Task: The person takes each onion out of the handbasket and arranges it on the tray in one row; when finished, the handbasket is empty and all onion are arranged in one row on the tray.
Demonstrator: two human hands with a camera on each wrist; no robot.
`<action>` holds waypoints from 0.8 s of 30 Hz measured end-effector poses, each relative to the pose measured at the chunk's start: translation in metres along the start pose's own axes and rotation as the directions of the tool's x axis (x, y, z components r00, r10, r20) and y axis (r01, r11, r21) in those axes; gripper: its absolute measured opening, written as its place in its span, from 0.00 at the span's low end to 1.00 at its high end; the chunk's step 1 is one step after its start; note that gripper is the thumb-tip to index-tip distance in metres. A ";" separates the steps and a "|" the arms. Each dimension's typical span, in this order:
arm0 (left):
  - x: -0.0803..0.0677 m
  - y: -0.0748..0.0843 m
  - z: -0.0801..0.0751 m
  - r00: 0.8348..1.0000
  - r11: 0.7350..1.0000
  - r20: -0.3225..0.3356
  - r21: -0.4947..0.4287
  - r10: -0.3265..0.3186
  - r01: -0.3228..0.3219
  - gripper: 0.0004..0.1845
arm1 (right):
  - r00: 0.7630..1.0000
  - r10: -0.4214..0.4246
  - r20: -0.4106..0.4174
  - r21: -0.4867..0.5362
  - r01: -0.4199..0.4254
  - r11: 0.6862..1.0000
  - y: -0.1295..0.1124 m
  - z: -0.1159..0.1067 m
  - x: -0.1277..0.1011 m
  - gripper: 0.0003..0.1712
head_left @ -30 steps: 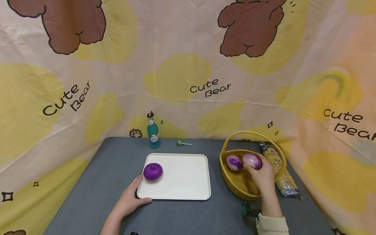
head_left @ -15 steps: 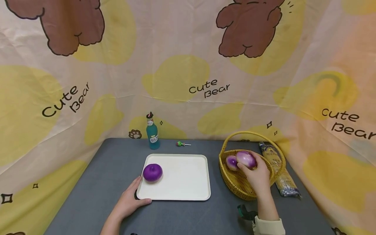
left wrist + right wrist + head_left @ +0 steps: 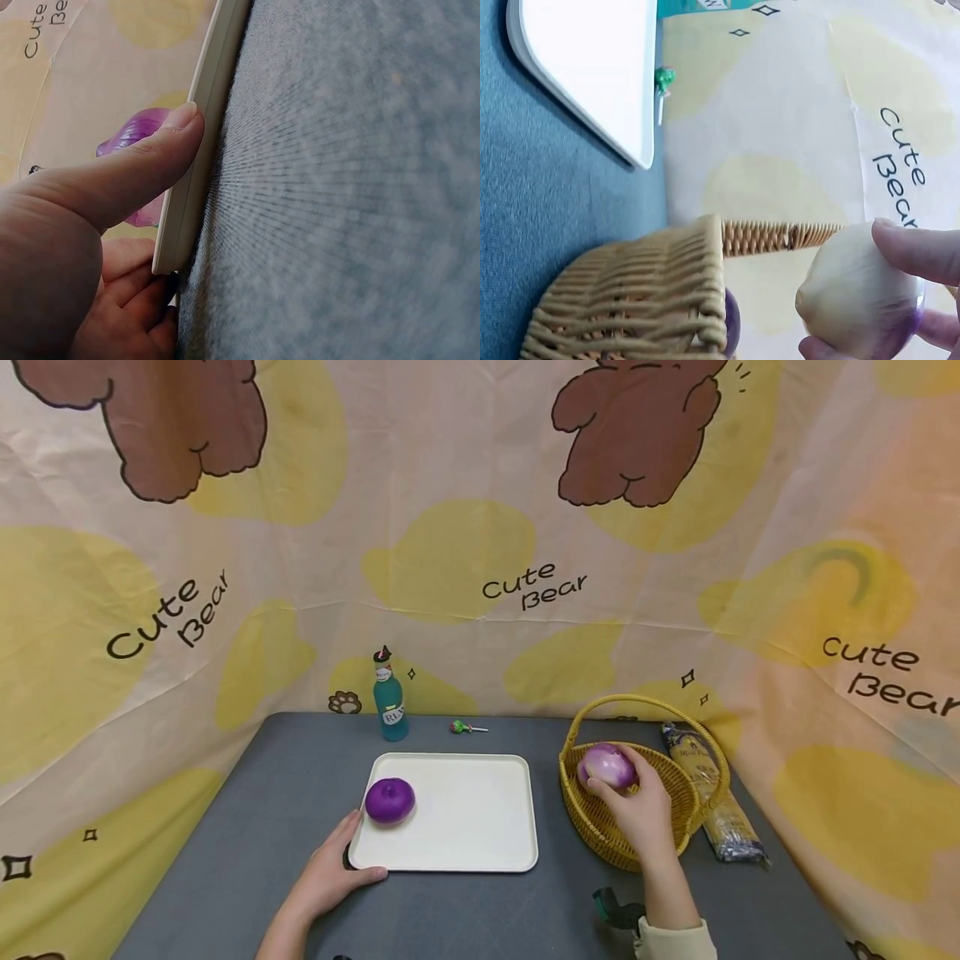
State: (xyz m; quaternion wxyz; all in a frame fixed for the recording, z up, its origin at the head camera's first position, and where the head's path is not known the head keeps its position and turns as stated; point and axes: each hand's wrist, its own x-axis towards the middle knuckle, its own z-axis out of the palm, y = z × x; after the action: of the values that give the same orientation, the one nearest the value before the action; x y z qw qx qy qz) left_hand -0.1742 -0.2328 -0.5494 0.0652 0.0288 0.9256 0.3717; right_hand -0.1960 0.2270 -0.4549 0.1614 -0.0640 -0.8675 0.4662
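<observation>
A purple-and-white onion (image 3: 609, 766) is held between the thumb and fingers of my right hand (image 3: 647, 802), above the yellow wicker basket (image 3: 600, 835). Its pale side and blunt tip face the right wrist camera. Below it, a second onion (image 3: 732, 322) shows partly behind the basket wall; the held one covers it in the head view. My left hand (image 3: 330, 868) grips the near left corner of the white tray (image 3: 472, 818), thumb (image 3: 161, 146) along the near edge and fingers at the left side. A dark purple onion (image 3: 390, 800) sits at the tray's left end.
Behind the tray stand a blue-green bottle (image 3: 390, 706) and a small lollipop (image 3: 461, 727). A plastic pack of pasta (image 3: 723, 818) lies against the basket's right side. The basket's tall handle (image 3: 645, 698) arches over it. A printed cloth (image 3: 450, 568) hangs behind the grey table (image 3: 240, 860).
My right hand has carried the onion leftward across the basket, so it now covers the other onion in the head view. My left hand and the tray stay put.
</observation>
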 end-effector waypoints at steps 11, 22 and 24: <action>-0.001 0.002 0.000 1.000 1.000 -0.005 -0.005 -0.002 0.002 0.63 | 1.000 0.000 0.027 0.029 -0.001 1.000 -0.016 0.005 -0.005 0.42; 0.000 0.001 0.000 1.000 1.000 0.006 -0.011 -0.019 0.019 0.64 | 0.996 -0.036 0.077 0.080 0.030 0.996 -0.024 0.020 -0.008 0.42; 0.000 0.001 0.000 1.000 1.000 0.001 -0.009 -0.017 0.017 0.64 | 0.996 -0.053 0.073 0.075 0.048 0.996 -0.025 0.023 -0.008 0.42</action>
State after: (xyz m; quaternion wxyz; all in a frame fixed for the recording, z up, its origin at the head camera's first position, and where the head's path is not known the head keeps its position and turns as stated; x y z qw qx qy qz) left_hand -0.1742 -0.2324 -0.5489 0.0689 0.0209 0.9241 0.3752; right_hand -0.1957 0.1927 -0.4480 0.1429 -0.0187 -0.8565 0.4955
